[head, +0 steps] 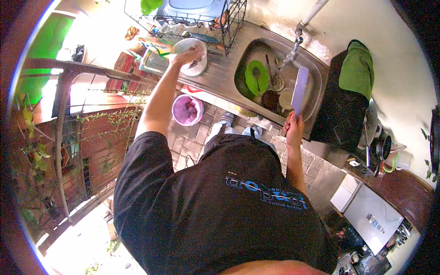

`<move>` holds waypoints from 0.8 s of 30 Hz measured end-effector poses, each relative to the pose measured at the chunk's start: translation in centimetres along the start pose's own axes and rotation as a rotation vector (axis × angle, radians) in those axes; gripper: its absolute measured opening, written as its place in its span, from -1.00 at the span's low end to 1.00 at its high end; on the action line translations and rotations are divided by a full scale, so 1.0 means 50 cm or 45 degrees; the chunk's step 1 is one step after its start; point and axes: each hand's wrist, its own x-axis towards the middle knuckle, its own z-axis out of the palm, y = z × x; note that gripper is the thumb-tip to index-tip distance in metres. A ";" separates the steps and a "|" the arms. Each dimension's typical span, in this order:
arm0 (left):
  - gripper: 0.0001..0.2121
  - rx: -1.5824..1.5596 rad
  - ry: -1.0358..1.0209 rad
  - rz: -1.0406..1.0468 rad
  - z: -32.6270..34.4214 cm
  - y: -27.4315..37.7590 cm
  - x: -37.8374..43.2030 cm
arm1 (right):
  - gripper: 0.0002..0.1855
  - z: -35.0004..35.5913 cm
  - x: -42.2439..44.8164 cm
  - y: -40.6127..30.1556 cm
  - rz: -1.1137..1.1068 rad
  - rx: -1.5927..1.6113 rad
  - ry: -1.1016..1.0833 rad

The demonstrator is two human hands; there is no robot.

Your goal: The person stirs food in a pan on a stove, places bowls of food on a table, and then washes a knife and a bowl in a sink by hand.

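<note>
My right hand (294, 129) grips a broad, flat, lavender-looking blade, probably a large knife (300, 89), upright over the near right part of the steel sink (314, 103). My left hand (189, 57) reaches into a white plastic tub (196, 70) on the drainboard. Its fingers are at something dark in there, and whether they hold it is unclear. Water runs from the tap (298, 41) into the sink. A green plate (257, 79) with a spoon lies in the basin, beside a dark round item (270, 99), a pale cup (286, 98) and some cutlery (269, 67).
A black wire dish rack (227, 31) stands behind the tub. Right of the sink, a dark mat (333, 113) and a green cloth (357, 68) are draped. A pink bin (187, 110) is on the brick floor by my feet. Pans (385, 146) stand farther right; a railing (99, 68) runs left.
</note>
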 end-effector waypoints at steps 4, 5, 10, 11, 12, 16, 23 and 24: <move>-0.67 -0.543 0.057 -0.107 -0.006 -0.163 -0.067 | -0.81 0.028 -0.008 -0.021 0.031 0.025 -0.065; -0.69 0.532 0.246 0.152 -0.057 -0.207 -0.116 | -0.81 0.039 -0.006 -0.021 0.031 0.063 -0.151; -0.67 -1.708 0.259 -0.198 -0.062 0.016 -0.057 | -0.80 0.006 -0.017 -0.005 -0.018 0.015 0.070; -0.67 -1.796 0.272 -0.220 -0.077 0.029 -0.064 | -0.80 0.008 -0.016 -0.004 -0.020 0.021 0.067; -0.67 -1.802 0.287 -0.244 -0.084 0.025 -0.080 | -0.80 0.013 -0.014 -0.005 -0.003 0.049 0.055; -0.65 -1.330 0.325 0.019 -0.106 -0.010 -0.126 | -0.78 0.037 -0.011 -0.017 0.047 0.070 -0.036; -0.66 -1.652 0.554 0.021 -0.162 0.132 -0.111 | -0.79 0.024 -0.001 -0.006 0.012 0.049 -0.030; -0.67 -2.035 0.557 -0.028 -0.166 0.132 -0.107 | -0.79 0.027 0.000 -0.007 0.023 0.051 -0.056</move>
